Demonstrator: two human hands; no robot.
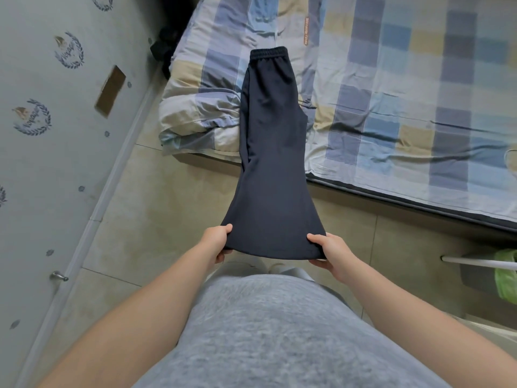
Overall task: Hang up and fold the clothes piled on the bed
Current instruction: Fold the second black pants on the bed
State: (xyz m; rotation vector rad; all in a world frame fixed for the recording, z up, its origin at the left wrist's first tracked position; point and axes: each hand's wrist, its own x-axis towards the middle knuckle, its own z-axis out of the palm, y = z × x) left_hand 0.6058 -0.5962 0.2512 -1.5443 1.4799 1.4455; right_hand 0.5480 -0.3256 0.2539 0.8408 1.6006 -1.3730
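A pair of dark navy trousers [270,152] lies stretched lengthwise, legs folded together. Its elastic waistband rests on the checked bed [405,88], and the leg hems hang out over the floor toward me. My left hand [216,240] grips the left corner of the hems, thumb on top. My right hand [330,252] grips the right corner the same way. The cloth is pulled taut between the bed and my hands.
A folded checked quilt [195,107] sits at the bed's near-left corner. A dark bundle [165,49] lies between bed and wall. A papered door with a metal handle [58,275] is on the left. A white rail [475,261] with a green bag [506,278] stands at right.
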